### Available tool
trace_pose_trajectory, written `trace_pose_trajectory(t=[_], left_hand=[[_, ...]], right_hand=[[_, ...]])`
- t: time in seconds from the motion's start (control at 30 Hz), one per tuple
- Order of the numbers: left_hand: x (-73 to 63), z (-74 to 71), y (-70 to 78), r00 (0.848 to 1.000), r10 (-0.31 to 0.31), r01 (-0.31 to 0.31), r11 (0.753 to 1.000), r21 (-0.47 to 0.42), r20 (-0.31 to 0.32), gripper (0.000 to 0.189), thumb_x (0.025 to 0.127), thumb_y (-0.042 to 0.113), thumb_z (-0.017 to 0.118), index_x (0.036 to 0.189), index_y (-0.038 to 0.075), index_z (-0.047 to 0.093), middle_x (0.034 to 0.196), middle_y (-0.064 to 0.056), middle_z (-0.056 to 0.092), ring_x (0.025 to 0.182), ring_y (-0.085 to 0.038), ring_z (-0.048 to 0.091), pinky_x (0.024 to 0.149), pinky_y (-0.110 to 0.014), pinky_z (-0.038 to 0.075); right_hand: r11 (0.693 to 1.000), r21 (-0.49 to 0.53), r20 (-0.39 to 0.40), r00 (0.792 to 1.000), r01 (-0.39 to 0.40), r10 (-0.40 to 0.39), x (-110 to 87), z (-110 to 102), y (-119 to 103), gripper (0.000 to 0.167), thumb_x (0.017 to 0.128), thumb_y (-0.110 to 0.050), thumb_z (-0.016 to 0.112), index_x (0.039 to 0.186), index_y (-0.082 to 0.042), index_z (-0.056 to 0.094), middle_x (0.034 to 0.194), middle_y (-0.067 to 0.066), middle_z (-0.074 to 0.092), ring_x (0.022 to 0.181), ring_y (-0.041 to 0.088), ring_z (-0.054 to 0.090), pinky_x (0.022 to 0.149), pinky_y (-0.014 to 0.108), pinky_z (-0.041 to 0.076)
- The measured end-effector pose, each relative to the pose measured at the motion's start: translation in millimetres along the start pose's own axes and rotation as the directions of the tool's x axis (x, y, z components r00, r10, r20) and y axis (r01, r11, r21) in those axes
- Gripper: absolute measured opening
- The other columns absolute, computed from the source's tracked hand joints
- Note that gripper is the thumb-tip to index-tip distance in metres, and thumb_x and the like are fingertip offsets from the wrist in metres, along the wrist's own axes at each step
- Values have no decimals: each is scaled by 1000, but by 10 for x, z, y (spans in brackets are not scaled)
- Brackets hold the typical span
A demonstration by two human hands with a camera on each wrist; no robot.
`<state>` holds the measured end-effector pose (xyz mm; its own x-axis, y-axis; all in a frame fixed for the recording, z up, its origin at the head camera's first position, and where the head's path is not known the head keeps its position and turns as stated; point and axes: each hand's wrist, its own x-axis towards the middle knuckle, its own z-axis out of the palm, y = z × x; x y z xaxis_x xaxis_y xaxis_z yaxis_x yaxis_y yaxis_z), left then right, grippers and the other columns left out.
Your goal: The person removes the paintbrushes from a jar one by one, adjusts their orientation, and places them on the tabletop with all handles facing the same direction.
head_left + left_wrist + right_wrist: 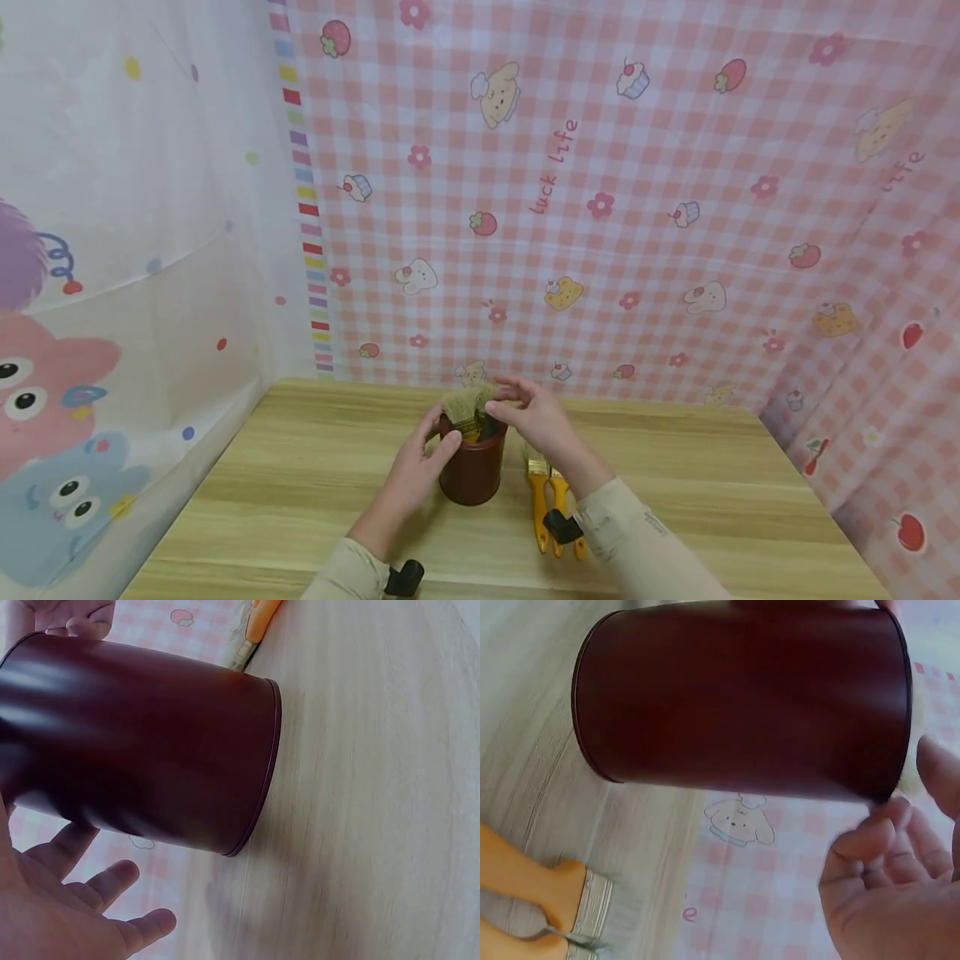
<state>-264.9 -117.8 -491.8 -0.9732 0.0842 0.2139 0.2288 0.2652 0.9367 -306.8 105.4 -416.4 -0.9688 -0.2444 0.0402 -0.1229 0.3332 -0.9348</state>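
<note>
A dark red-brown cylindrical pot (471,475) stands upright on the table, also large in the left wrist view and in the right wrist view. Paintbrushes (461,408) stick out of it, pale bristles up; how many is unclear. My left hand (420,454) holds the pot's left side near the rim, thumb in front; in the left wrist view its other fingers (112,885) spread out beside the wall. Over the right rim, my right hand (536,417) has thumb and bent fingers about the bristles of a paintbrush. Its fingertips are close to the rim in the right wrist view.
Several orange-handled paintbrushes (538,500) lie on the wooden table (690,500) right of the pot, partly under the right forearm. A pink checked cloth (450,108) hangs behind the table, and a white printed cloth (187,250) hangs at the left.
</note>
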Motion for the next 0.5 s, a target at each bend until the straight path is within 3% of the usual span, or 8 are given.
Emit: trace_pose_trajectory(t=[0.13, 0.27, 0.5], left_hand=[[-5, 4, -6, 1000, 4, -4, 1000, 10, 5, 60, 110, 43, 59, 165, 27, 41, 160, -14, 55, 153, -40, 45, 121, -76, 32], [-10, 1, -5, 1000, -2, 2, 1000, 24, 3, 61, 109, 44, 60, 165, 26, 41, 159, -16, 56, 153, -41, 46, 120, -76, 33], [2, -18, -19, 1000, -12, 12, 999, 33, -2, 62, 109, 46, 60, 165, 29, 40, 159, -13, 56, 153, -39, 46, 121, -74, 34]], right_hand=[[997, -57, -39, 998, 56, -58, 28, 82, -33, 51, 99, -24, 80, 148, -26, 64, 126, 6, 78, 101, 23, 67, 85, 40, 61], [969, -212, -82, 986, 124, -144, 46, 181, -49, 53, 98, -20, 81, 148, -22, 65, 117, 7, 80, 87, 20, 66, 73, 32, 58], [848, -502, -107, 960, 171, -257, 31, 341, -120, 59, 98, -22, 80, 153, -21, 59, 108, 3, 83, 90, 19, 76, 76, 37, 63]])
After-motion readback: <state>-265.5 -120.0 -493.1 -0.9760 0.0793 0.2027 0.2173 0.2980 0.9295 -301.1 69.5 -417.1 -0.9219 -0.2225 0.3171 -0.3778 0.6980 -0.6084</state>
